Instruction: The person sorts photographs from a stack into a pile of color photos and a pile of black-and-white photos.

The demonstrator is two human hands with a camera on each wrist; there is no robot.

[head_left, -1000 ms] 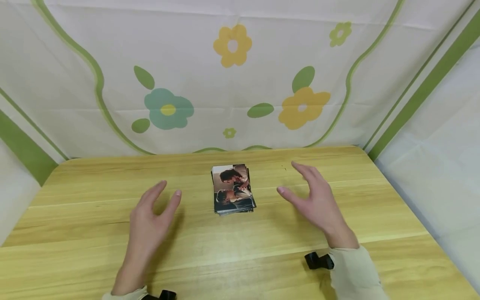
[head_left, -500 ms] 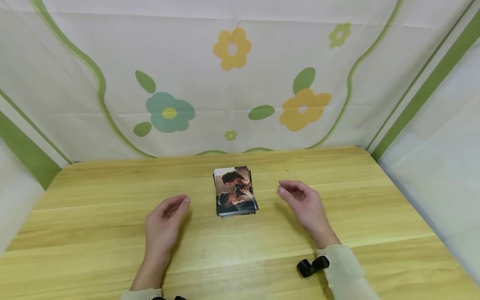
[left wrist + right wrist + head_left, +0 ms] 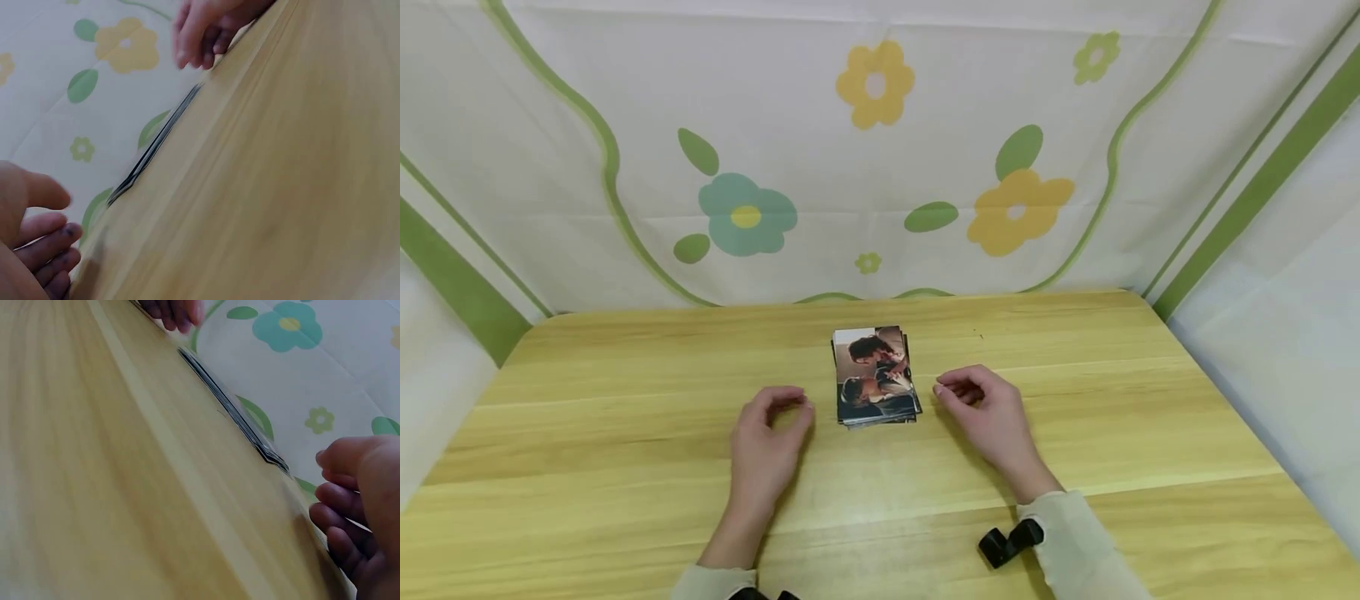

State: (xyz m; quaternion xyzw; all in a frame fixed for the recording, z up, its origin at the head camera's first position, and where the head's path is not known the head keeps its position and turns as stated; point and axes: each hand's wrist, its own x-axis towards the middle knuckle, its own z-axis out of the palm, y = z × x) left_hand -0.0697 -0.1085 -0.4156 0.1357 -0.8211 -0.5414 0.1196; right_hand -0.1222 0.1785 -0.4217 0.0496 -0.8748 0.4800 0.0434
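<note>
A loosely squared stack of photo cards [image 3: 874, 375] lies on the wooden table, its top card picturing two people. To its left, my left hand [image 3: 767, 446] hovers with thumb and fingers loosely curved, a gap between the tips. On the other side, my right hand [image 3: 988, 417] is bent in a similar way, its fingertips a short distance from the stack's right edge. Neither hand touches the cards or holds anything. From the side in the left wrist view, the stack [image 3: 153, 150] shows as several thin dark layers; the right wrist view also catches its edge [image 3: 231, 409].
The wood-grain table [image 3: 587, 467] reaches back to a white cloth [image 3: 820, 142] with printed flowers, hanging behind it. Pale cloth also hangs at both sides. A black wrist-worn device [image 3: 1011, 542] sits by my right cuff.
Both hands have moved inward toward the card stack, and their fingers have gone from spread to loosely curved. The stack stays in place on the table; the head view has shifted slightly.
</note>
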